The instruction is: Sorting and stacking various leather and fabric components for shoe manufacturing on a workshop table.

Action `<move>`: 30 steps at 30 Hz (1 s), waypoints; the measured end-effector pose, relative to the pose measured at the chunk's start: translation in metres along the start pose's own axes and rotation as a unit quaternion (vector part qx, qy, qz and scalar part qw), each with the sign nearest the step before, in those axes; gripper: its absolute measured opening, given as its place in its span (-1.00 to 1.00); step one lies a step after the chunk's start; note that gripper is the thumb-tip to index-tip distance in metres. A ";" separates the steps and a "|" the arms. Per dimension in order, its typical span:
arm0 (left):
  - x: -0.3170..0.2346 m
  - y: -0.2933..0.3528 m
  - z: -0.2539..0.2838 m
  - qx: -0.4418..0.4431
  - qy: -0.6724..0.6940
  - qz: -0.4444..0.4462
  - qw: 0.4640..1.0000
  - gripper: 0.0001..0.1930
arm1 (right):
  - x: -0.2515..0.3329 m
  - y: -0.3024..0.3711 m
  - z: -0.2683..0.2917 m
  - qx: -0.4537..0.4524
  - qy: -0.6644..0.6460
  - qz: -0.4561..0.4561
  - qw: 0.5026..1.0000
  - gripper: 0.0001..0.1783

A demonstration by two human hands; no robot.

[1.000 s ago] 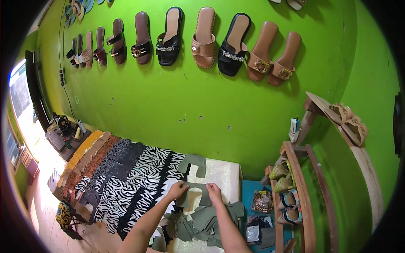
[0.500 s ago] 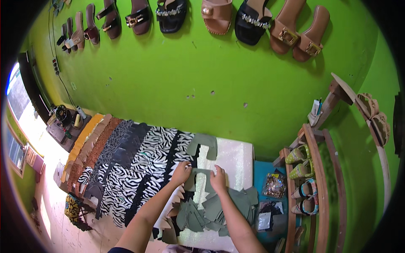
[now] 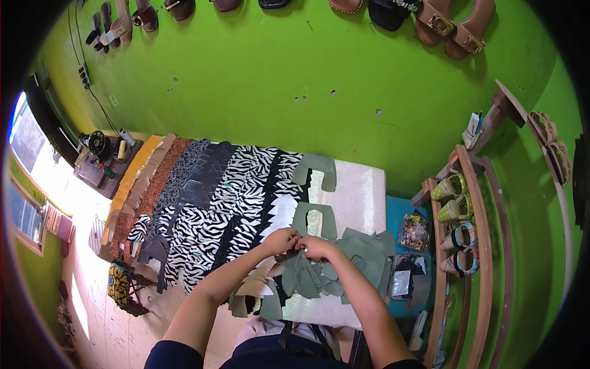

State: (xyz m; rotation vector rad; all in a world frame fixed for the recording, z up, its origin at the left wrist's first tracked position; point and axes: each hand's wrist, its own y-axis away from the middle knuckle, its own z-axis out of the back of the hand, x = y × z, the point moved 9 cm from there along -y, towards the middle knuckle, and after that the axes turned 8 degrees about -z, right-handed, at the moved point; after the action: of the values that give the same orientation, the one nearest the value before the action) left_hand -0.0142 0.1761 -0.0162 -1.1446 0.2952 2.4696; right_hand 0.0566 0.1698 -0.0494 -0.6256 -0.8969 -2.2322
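My left hand (image 3: pixel 282 240) and my right hand (image 3: pixel 315 246) almost meet over a loose pile of grey-green cut pieces (image 3: pixel 361 253), which look like leather or a similar sheet. Both hands have their fingers closed in a pinch; whatever is between them is too small to make out. Just beyond them an arch-shaped grey-green piece (image 3: pixel 323 216) lies flat on the white tabletop (image 3: pixel 359 186). Another arch-shaped piece (image 3: pixel 319 165) lies farther off, beside the zebra-print pieces (image 3: pixel 238 187).
Overlapping rows of black, grey, brown and mustard pieces (image 3: pixel 130 186) cover the table's left part. A sewing machine (image 3: pixel 98 147) stands far left. Small bagged parts (image 3: pixel 414 232) lie on a blue surface at right, beside a wooden rack (image 3: pixel 465 190) with sandals. More sandals (image 3: pixel 430 21) hang on the green wall.
The arch-shaped piece that both hands held now lies flat on the table. My hands have drawn nearer to me and closer together, above the pile. The view has tilted downward.
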 end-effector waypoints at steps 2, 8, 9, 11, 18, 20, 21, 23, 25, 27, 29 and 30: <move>0.001 0.010 0.001 0.000 0.007 -0.004 1.000 -0.77 | -0.003 0.003 0.000 0.022 -0.012 -0.072 0.997 -0.69; 0.012 0.021 0.000 -0.017 0.132 0.044 0.990 -0.73 | 0.000 0.009 -0.006 0.060 -0.106 -0.095 0.988 -0.75; 0.020 0.021 -0.005 -0.012 0.151 0.056 0.987 -0.71 | 0.006 0.009 -0.004 0.062 -0.139 -0.085 0.985 -0.77; 0.010 0.015 -0.002 0.002 0.168 0.056 0.984 -0.69 | -0.001 0.012 0.003 0.067 -0.206 -0.085 0.972 -0.79; -0.015 0.014 0.005 0.069 0.313 0.100 0.942 -0.47 | -0.002 0.016 0.047 -0.007 -0.498 -0.046 0.866 -0.79; 0.006 0.014 -0.002 0.083 0.335 0.153 0.926 -0.49 | -0.012 0.017 0.066 -0.112 -0.560 -0.021 0.821 -0.76; 0.015 0.013 -0.002 0.083 0.335 0.154 0.926 -0.49 | -0.015 0.018 0.066 -0.111 -0.568 -0.029 0.815 -0.74; 0.027 0.014 -0.006 0.109 0.386 0.172 0.900 -0.62 | -0.022 0.017 0.064 -0.109 -0.556 -0.045 0.823 -0.74; 0.032 0.014 -0.004 0.098 0.411 0.194 0.885 -0.78 | -0.029 0.017 0.061 -0.107 -0.543 -0.061 0.831 -0.73; 0.043 0.003 0.000 0.072 0.379 0.195 0.902 -0.77 | -0.043 0.016 0.059 -0.117 -0.525 -0.095 0.838 -0.76; 0.045 -0.008 0.010 0.018 0.330 0.172 0.928 -0.75 | -0.056 0.012 0.058 -0.098 -0.468 -0.112 0.871 -0.78; 0.046 -0.014 0.010 0.019 0.330 0.174 0.927 -0.75 | -0.062 0.008 0.055 -0.080 -0.408 -0.128 0.900 -0.79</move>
State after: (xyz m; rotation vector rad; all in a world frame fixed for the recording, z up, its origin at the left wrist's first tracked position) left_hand -0.0412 0.2045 -0.0451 -2.0342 0.7913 2.2456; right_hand 0.1149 0.2293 -0.0491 -1.6842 -1.2433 -2.2806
